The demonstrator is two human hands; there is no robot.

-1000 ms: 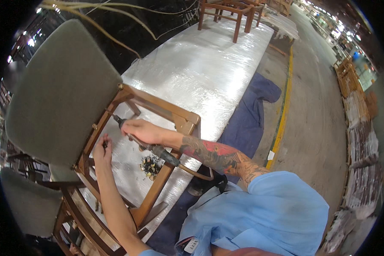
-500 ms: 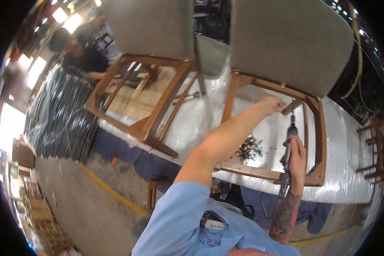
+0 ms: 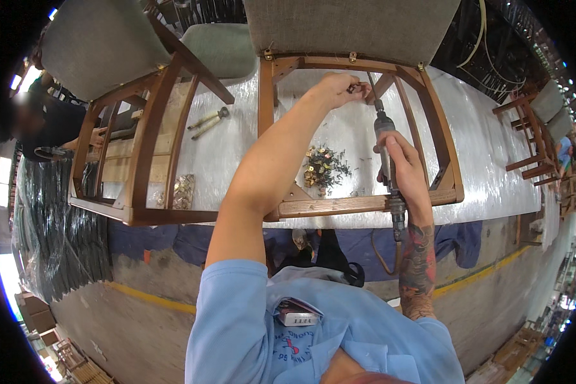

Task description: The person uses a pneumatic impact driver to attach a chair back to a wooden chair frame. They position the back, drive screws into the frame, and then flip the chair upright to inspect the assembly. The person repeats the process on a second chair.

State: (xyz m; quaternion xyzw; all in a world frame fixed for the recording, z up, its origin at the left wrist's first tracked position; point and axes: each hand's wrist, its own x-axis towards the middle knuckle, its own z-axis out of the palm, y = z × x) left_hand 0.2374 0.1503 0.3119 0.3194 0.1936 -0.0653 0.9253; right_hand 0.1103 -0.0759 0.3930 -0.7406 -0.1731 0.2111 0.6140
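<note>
Above a plastic-covered table (image 3: 486, 173), the left hand (image 3: 339, 91) reaches over a wooden chair frame (image 3: 339, 205), curled and pinched on a small dark piece (image 3: 352, 88); closer in, the right hand (image 3: 403, 160), grip clamped around a driver (image 3: 396, 206), points it away near loose hardware (image 3: 323, 168) piled inside the frame

Brown chair frame (image 3: 339, 206), perhaps grey-green upholstery (image 3: 352, 29)

Lettering (image 3: 292, 347) — blue shirt (image 3: 355, 313), pocketed pack (image 3: 299, 319)
</note>
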